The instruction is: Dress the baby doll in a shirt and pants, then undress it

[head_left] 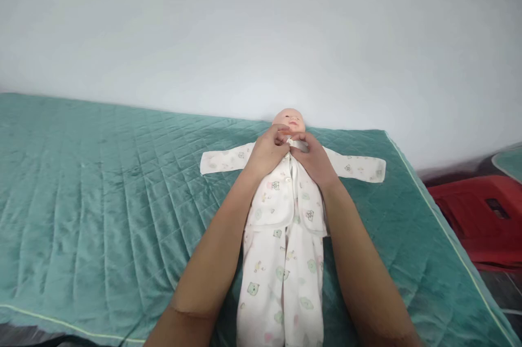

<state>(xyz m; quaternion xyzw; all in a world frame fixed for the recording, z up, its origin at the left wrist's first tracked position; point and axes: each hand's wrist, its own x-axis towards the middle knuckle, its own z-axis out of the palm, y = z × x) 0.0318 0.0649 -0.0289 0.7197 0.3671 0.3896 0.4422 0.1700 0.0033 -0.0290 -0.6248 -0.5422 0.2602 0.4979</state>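
A baby doll [290,117] lies on its back, its head toward the wall. It is dressed in a white baby jacket [272,200] printed with small animals, sleeves stretched out to both sides, and matching trousers [261,292]. My left hand [272,146] pinches one front edge of the jacket at the collar. On the other edge, just below the doll's chin, my right hand [309,154] has its fingers closed. A small button shows between my fingertips at the neck; whether it is through its hole I cannot tell. Farther down, the jacket's front edges hang apart.
A green quilted cover [101,200] with yellow piping lies under the doll. Behind it rises a white wall [204,37]. Beyond the right edge stands a red plastic stool [481,222], lower than the bed.
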